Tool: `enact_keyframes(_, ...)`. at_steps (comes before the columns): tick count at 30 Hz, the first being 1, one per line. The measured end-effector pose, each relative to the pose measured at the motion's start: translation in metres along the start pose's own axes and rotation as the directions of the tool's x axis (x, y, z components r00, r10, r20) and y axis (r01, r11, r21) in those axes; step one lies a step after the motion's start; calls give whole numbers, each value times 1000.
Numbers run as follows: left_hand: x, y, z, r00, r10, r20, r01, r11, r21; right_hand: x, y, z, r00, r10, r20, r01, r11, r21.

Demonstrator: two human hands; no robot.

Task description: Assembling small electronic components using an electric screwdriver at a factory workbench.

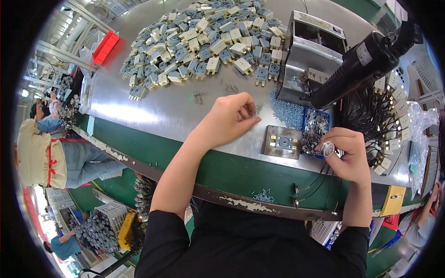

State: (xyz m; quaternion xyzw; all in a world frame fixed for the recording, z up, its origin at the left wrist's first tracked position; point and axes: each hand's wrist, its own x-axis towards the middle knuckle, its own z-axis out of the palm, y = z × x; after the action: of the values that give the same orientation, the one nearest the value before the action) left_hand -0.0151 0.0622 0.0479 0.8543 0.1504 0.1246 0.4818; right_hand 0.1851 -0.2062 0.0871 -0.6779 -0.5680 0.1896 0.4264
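Observation:
My left hand [230,119] rests over the steel tabletop, fingers curled toward the thumb beside small coil springs [257,109]; what is between the fingertips is hidden. Closed fingers of my right hand [348,155] hold a round, silvery metal piece [327,148] at the edge of a blue tray [304,121] of small metal parts. Between the hands, a grey switch-like housing with brass tabs [284,142] sits face up on a square metal block fixture [269,149]. More loose springs [198,97] lie left of my left hand.
A large heap of grey and cream housings [204,41] covers the far table. Loose blue screws [286,111] lie behind the fixture. A metal machine [303,62] and black cylindrical tool [359,67] stand at right, near wired parts [366,118]. More screws [263,196] lie near the front edge.

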Motion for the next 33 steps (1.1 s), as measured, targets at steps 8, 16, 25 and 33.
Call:
enact_keyframes(8,-6,-13,1,993,-106,57,117,965,-236,1,1,0,1000,2,14,-3,999,51)
enact_keyframes(16,-10,14,27,995,-4,97,58,827,-560,-1,24,-3,998,54,30,-61,867,494)
enact_keyframes(25,-17,16,56,990,-86,109,117,942,-316,2,14,10,991,120,-51,-92,921,378)
enact_keyframes(33,-7,10,61,993,99,58,-73,935,-347,-1,22,15,976,185,-112,-131,918,375)
